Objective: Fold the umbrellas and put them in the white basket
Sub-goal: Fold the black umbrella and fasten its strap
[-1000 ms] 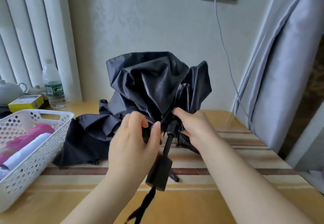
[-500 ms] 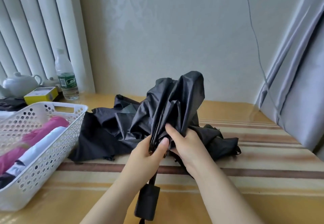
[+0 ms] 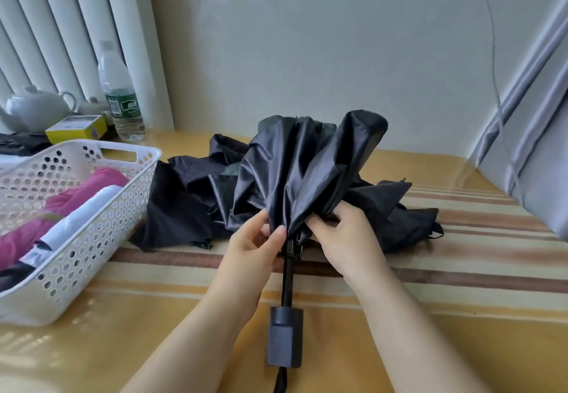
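Since half a second ago the black umbrella (image 3: 304,177) has risen slightly, its canopy bunched more upright at frame centre, shaft and handle hanging toward the bottom edge. In the head view, the left hand (image 3: 250,254) pinches the canopy's lower edge and the right hand (image 3: 344,239) has fingers curled into the folds. A second black umbrella (image 3: 184,202) lies unfolded behind. The white basket (image 3: 101,223), at left, already holds a pink and a white umbrella. I judge roughly half remains.
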### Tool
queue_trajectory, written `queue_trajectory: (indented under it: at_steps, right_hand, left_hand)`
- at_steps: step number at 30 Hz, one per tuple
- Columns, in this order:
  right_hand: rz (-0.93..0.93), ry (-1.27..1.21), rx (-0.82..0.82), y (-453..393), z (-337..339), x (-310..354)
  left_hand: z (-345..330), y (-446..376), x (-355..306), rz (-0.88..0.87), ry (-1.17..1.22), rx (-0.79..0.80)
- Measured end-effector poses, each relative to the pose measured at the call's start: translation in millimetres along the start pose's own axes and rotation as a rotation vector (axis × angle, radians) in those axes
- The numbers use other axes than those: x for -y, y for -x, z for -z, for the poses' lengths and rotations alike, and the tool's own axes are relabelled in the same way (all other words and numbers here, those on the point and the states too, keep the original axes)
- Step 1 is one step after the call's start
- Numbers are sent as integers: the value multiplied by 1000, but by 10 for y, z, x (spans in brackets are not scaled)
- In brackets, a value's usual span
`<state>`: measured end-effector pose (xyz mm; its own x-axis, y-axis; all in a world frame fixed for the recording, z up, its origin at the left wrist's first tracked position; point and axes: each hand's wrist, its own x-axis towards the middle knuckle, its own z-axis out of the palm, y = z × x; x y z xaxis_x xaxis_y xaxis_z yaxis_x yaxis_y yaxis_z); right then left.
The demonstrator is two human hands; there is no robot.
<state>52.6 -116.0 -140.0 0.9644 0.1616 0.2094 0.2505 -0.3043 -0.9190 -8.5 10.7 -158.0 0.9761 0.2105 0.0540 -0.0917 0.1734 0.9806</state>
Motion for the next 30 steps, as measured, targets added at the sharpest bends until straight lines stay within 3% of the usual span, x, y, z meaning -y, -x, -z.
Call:
queue_trajectory:
  at_steps: [3,5,6,7,9,11,12,14,16,17,22,26,30]
  right_hand:
    - [143,367,-51,73,69,51]
    - [40,475,7,136,107,105]
    - [5,502,-46,168,138,113]
    - [63,521,-189,204,184,109]
    - [364,512,-457,303,265,141]
    - [526,558,-345,353,302,220]
    - [478,596,-206,345,296,252]
    - [123,601,75,262,269,249]
    - [-214,464,229,158,246,214]
    - [-272,422,262,139,231,211]
    - [-228,338,207,152,202,250]
    - [-183,554,28,281,380,293]
    - [-288,489,-25,296,475,299]
  left_hand:
    - [19,17,1,7,35,-43]
    - [18,22,11,34,65,-75]
    - [15,24,18,41,84,-90]
    - [9,19,28,48,98,-99]
    - [-13,29,28,61,115,-92]
    - [-16,30,31,61,130,-79]
    - [-12,32,31,64,143,-78]
    - [-2,33,32,67,181,-77]
    - [8,26,32,66,232,-55]
    - [3,25,32,70,249,-39]
    - [-34,24,47,46,298,23]
    - [-55,19,47,34,312,16]
    - [-108,53,45,24,350,22]
